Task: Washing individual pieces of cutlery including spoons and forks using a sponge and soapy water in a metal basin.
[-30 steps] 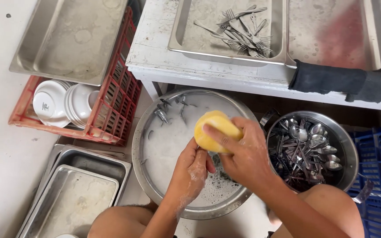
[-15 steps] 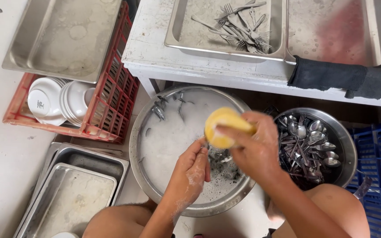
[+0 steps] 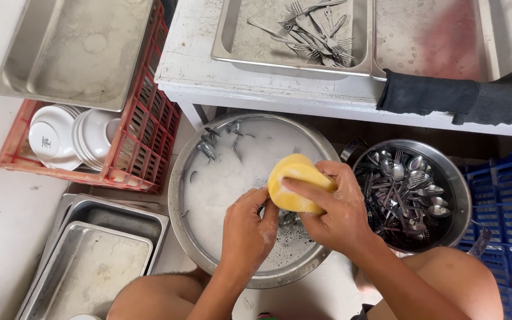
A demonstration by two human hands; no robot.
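Note:
My right hand (image 3: 333,207) grips a yellow sponge (image 3: 297,182) over a large round metal basin (image 3: 185,178) of soapy water. My left hand (image 3: 247,228) is closed just left of the sponge, its fingers curled around something small and metal that I cannot make out. Several forks and spoons (image 3: 217,142) lie in the suds at the basin's far rim. My bare knees show at the bottom edge.
A second metal bowl (image 3: 463,201) full of spoons and forks stands to the right. A white table holds a steel tray (image 3: 232,53) with forks and a dark cloth (image 3: 445,95). A red crate (image 3: 143,148) with white bowls, steel trays (image 3: 90,261) and blue crates (image 3: 511,207) surround me.
Both hands stay together over the basin. The sponge has shifted slightly against my left hand, and the view has drifted a little.

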